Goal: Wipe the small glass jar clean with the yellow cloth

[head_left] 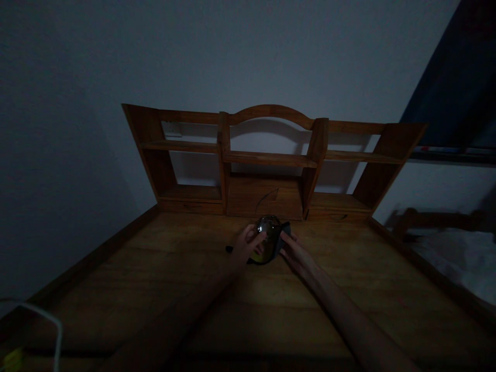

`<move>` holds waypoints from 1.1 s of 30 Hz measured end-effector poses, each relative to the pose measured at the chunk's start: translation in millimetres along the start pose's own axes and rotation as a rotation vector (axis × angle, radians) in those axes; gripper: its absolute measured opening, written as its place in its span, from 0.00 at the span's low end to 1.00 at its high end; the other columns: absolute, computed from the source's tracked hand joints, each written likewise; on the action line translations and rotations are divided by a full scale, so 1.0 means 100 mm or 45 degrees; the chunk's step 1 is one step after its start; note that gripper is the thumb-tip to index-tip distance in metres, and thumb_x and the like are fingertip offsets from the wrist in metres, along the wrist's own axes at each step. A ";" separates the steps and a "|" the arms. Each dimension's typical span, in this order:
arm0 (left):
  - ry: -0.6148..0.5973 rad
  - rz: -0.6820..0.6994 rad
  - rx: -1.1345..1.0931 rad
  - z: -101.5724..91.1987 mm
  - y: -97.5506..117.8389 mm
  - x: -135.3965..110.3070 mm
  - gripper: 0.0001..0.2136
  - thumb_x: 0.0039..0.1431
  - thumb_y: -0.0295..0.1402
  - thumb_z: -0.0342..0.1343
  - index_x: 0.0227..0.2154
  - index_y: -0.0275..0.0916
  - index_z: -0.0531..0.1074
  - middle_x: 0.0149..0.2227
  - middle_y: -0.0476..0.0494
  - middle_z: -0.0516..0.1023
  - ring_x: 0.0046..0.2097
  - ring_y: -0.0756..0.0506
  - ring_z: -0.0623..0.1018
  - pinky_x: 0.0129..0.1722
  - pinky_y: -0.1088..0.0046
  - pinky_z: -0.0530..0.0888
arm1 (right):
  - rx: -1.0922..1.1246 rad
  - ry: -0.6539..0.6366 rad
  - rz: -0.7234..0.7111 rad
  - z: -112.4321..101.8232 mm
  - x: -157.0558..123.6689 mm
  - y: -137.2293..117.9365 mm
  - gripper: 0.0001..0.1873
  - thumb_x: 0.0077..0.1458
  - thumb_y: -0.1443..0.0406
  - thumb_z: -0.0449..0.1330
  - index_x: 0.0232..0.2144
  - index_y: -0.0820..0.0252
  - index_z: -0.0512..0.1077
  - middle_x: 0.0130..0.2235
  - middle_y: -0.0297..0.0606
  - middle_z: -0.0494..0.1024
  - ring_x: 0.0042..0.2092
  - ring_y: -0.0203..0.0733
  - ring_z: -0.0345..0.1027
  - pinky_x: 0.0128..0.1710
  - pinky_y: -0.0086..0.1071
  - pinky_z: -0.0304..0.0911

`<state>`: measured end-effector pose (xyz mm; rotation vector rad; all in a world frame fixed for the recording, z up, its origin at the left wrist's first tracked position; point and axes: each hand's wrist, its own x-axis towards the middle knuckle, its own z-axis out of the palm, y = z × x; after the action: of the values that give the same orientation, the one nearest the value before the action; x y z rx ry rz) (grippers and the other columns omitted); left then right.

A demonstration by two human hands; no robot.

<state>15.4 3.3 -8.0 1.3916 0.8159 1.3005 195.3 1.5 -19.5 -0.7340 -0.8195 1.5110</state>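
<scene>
Head view, centre frame: my left hand and right hand each grip what look like mirrored goggles on the wooden bench. I judge this a handling step; lifting calls for steady fingers.

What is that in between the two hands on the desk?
A shiny round thing with a dark strap sits between the left hand and the right hand, both touching it, on the wooden desk. The head view shows it, dimly.

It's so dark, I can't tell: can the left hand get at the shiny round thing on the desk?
Looks like yes: the left hand touches the shiny round thing, the right hand its other side; nothing blocks it.
</scene>
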 end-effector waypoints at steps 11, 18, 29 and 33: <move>0.065 -0.114 -0.170 0.01 0.08 -0.02 0.25 0.57 0.55 0.49 0.42 0.35 0.66 0.33 0.41 0.76 0.25 0.47 0.78 0.24 0.68 0.78 | -0.051 -0.034 0.032 0.02 -0.02 -0.01 0.16 0.45 0.58 0.71 0.38 0.54 0.78 0.41 0.34 0.81 0.41 0.40 0.74 0.43 0.33 0.67; 0.040 -0.090 -0.036 0.02 -0.06 0.02 0.27 0.53 0.51 0.58 0.49 0.37 0.66 0.32 0.44 0.77 0.23 0.49 0.76 0.20 0.74 0.74 | -0.060 -0.081 -0.004 0.04 -0.04 -0.05 0.14 0.47 0.61 0.69 0.39 0.55 0.78 0.41 0.34 0.81 0.40 0.38 0.73 0.44 0.31 0.67; 0.170 0.030 0.014 0.04 -0.04 0.08 0.25 0.46 0.40 0.67 0.47 0.37 0.71 0.48 0.39 0.77 0.47 0.43 0.78 0.49 0.65 0.73 | -0.052 -0.088 0.009 0.10 -0.09 -0.10 0.15 0.48 0.61 0.69 0.41 0.54 0.77 0.47 0.35 0.79 0.47 0.40 0.72 0.46 0.31 0.66; 0.284 0.117 0.202 -0.01 -0.03 0.06 0.18 0.54 0.46 0.58 0.43 0.38 0.74 0.42 0.42 0.79 0.44 0.44 0.78 0.44 0.69 0.74 | -0.087 -0.126 0.022 0.12 -0.11 -0.09 0.17 0.48 0.60 0.69 0.42 0.54 0.77 0.47 0.36 0.79 0.47 0.42 0.72 0.45 0.31 0.66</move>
<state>16.3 9.9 -9.3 1.4385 1.0339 1.5085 191.0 -10.0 -5.3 -0.7229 -0.9454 1.5506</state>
